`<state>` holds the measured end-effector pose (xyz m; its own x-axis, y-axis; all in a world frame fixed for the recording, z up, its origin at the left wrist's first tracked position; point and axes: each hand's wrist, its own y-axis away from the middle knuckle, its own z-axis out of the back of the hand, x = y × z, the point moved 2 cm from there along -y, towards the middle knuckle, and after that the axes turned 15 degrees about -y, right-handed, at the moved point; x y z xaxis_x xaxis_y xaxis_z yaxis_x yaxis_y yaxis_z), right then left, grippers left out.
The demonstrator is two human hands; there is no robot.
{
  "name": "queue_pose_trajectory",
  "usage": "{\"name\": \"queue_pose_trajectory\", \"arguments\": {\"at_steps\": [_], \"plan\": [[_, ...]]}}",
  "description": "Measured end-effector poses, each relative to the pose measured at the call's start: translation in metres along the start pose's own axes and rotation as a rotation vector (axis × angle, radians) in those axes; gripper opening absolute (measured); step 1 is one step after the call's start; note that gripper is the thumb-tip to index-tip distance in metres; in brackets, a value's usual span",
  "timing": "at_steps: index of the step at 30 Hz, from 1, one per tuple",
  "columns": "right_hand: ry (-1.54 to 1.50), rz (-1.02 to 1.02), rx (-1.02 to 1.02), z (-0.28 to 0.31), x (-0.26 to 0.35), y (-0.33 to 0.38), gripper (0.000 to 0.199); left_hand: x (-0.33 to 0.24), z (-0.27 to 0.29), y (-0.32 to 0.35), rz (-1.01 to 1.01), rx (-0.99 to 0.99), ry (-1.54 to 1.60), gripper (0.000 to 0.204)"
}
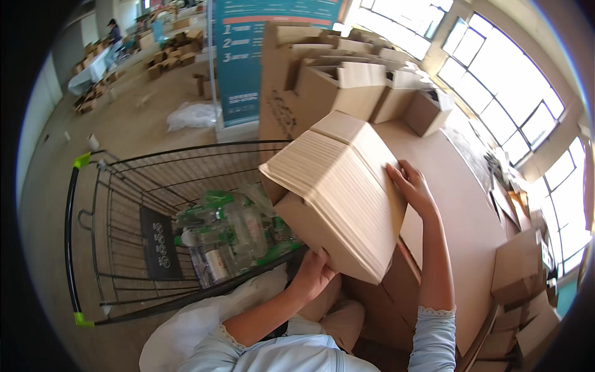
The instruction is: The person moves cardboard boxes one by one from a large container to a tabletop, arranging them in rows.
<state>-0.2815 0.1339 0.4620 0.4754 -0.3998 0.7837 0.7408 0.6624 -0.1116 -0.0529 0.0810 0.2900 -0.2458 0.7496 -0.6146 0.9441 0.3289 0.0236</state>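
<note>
A brown cardboard box (334,211) is held up in front of me, tilted, with its ribbed flaps on the upper side. My left hand (313,271) grips its lower near edge, the thumb on the outside and the other fingers partly hidden. My right hand (412,186) holds the right side, fingers pressed over the flap edge. Beneath the box's left end is a black wire shopping cart (130,180) with green corners. Clear and green plastic bottles (238,226) lie inside it. Whatever the box contains is hidden.
Several open cardboard boxes (347,84) stand on a brown cardboard-covered table (458,229) at the right. More boxes (520,266) are stacked at the far right. Behind the cart rises a blue banner (248,74). A person (114,37) stands far off at the back left.
</note>
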Motion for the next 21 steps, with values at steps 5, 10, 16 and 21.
{"name": "queue_pose_trajectory", "arguments": {"at_steps": [5, 10, 16, 21], "plan": [[0.383, 0.09, 0.16, -0.075, 0.058, -0.051, 0.075, -0.036, -0.011, 0.007, 0.029, 0.06, 0.329, 0.099], [0.636, 0.033, 0.365, -0.125, 0.091, -0.08, 0.06, -0.052, -0.022, 0.02, 0.007, 0.118, 0.475, 0.098], [0.728, 0.021, 0.407, -0.159, 0.116, -0.086, 0.043, -0.056, -0.013, 0.021, -0.051, 0.177, 0.466, 0.097], [0.649, 0.114, 0.375, -0.154, 0.109, -0.087, 0.045, -0.062, -0.004, 0.018, -0.071, 0.16, 0.389, 0.1]]}}
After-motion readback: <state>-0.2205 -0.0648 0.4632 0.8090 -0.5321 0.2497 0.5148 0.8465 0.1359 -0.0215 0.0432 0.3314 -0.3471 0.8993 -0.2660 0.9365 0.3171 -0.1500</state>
